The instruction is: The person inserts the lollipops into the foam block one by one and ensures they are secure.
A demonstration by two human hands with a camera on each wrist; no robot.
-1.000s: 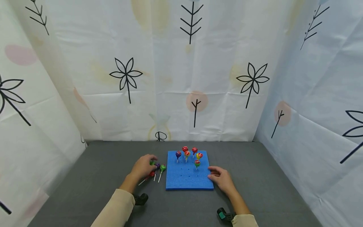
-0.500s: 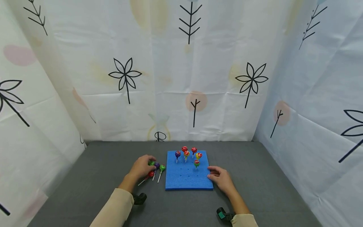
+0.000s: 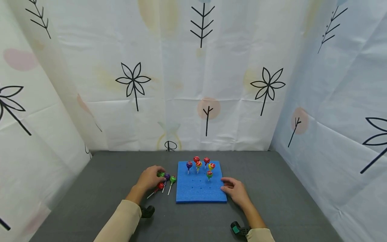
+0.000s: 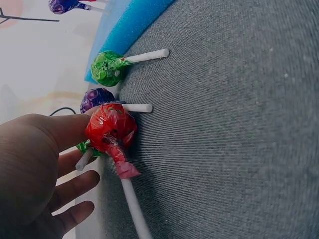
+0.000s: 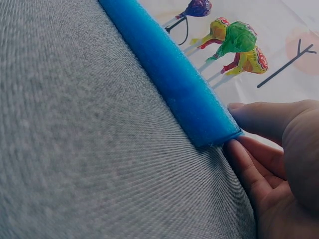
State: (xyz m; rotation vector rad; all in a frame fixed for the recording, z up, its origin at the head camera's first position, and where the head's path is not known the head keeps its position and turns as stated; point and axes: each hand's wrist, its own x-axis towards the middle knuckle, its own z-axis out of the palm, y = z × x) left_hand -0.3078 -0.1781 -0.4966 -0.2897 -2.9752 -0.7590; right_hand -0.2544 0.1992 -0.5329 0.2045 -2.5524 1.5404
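My left hand is at the left of the blue foam board, its thumb and index finger pinching a green lollipop. Most of that lollipop hides behind the thumb and a red lollipop, which lies close in front. Next to it are a purple lollipop and another green lollipop, both lying on the table. On the other side, my right hand grips the right edge of the foam board, thumb on top and fingers against its side. Several lollipops, one of them purple, stand upright in the board's back half.
Small holes dot the front half of the board. Dark grey cloth covers the table. White printed curtains enclose it at the back and both sides. A black wrist device sits under the left forearm.
Both hands stay nearly where they were, and the lollipops and board keep their places. Only a slight shift of the head view shows.
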